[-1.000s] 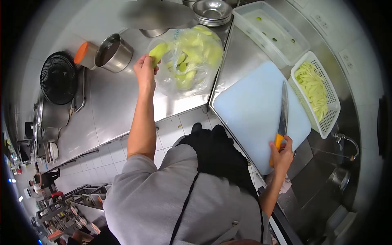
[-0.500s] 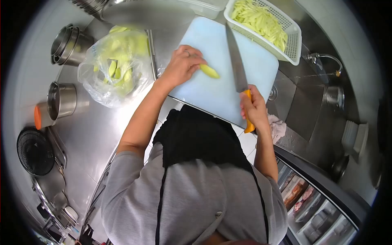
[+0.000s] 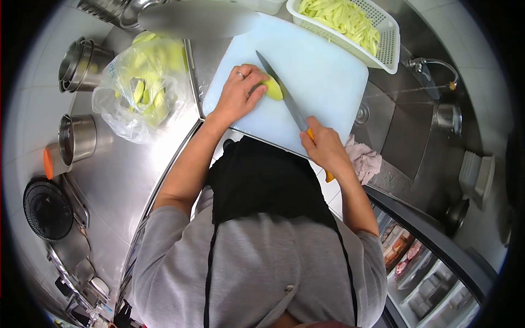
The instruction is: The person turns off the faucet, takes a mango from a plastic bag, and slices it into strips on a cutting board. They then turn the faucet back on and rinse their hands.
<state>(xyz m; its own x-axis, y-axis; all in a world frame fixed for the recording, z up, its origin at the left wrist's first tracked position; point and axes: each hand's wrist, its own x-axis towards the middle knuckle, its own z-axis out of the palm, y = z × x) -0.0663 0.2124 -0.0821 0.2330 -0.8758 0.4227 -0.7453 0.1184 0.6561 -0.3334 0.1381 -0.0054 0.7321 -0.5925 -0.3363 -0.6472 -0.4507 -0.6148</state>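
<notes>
On the white cutting board (image 3: 311,71), my left hand (image 3: 240,94) has its fingers closed on a pale green vegetable piece (image 3: 273,88). My right hand (image 3: 326,146) grips the orange handle of a long knife (image 3: 290,104). The blade slants up and to the left across the board, right beside the vegetable piece, its tip beyond it. A clear plastic bag (image 3: 128,112) of green pieces lies on the steel counter to the left. Sliced green strips (image 3: 344,23) fill a white perforated basket (image 3: 389,38) behind the board.
At the right are a sink (image 3: 377,104) with a tap (image 3: 420,64) and a crumpled pinkish cloth (image 3: 363,159). Steel pots (image 3: 85,136) and a black round mesh item (image 3: 47,208) stand at the left. A glass-topped case (image 3: 421,262) is at the lower right.
The knife has swung left and down, bringing its blade beside the vegetable piece. My right hand has shifted left and lower. The piece is turned, and my left hand is curled over it.
</notes>
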